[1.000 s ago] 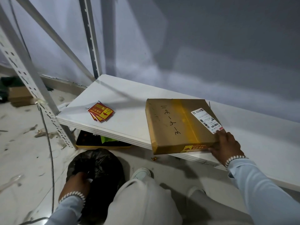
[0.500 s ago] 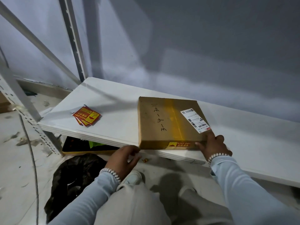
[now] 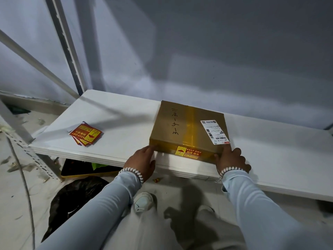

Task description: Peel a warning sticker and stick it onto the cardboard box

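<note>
Flat cardboard box (image 3: 187,130) lies on the white shelf board (image 3: 111,123), its near side face close to the board's front edge. Brown kraft surface; a glossy yellowish band of tape runs across the top from back to front and over the near face. Handwritten black marking "3-4-2011" on the top, left of the tape. White shipping label (image 3: 214,132) with barcodes on the top at the right near corner.

Warning sticker (image 3: 188,151) already on the box's near face: red and yellow, umbrella symbol, "KEEP DRY" plus Chinese characters. It sits flat, roughly centred on that face.

Left hand (image 3: 142,162) at the box's near left corner, fingers fairly straight, tips touching the corner; not wrapped round anything. Right hand (image 3: 231,158) at the near right corner, forefinger reaching up against the edge by the label, other fingers curled; whether it actually clamps the box cannot be told.

Stack of spare stickers (image 3: 86,134), same red-yellow design, lies on the board well left of the box.
</note>
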### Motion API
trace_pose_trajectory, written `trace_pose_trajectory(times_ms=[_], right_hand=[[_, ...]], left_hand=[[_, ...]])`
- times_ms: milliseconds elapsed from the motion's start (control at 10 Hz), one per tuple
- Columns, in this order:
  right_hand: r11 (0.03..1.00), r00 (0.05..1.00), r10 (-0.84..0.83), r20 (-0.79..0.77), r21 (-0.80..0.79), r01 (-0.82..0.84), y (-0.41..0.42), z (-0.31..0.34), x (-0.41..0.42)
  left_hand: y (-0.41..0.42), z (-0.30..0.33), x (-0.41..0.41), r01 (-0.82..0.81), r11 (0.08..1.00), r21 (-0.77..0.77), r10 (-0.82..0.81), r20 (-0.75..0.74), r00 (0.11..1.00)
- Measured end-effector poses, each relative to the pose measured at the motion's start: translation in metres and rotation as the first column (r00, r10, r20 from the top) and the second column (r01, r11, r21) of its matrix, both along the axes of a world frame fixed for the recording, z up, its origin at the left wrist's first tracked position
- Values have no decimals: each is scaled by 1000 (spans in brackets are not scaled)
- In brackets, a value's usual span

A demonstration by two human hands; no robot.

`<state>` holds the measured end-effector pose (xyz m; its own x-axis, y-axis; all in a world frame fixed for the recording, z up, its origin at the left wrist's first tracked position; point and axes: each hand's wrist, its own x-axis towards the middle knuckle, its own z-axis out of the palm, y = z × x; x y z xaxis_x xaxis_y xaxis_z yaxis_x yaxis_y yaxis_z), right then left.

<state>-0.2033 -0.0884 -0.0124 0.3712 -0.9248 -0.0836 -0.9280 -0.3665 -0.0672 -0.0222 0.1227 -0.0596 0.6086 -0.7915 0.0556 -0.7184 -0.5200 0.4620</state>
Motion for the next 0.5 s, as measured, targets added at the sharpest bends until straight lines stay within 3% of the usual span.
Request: trace_pose_trajectory(times_ms=[300,500], right_hand=[[988,999,-14,46,155,7,-9,7,-8],[956,977,-11,212,289,-52,-6,23,-25]], left_hand=[[-8,11,9,100,927,363,-98,-24,995],[16,43,11,26,905,424,-14,-32,999]])
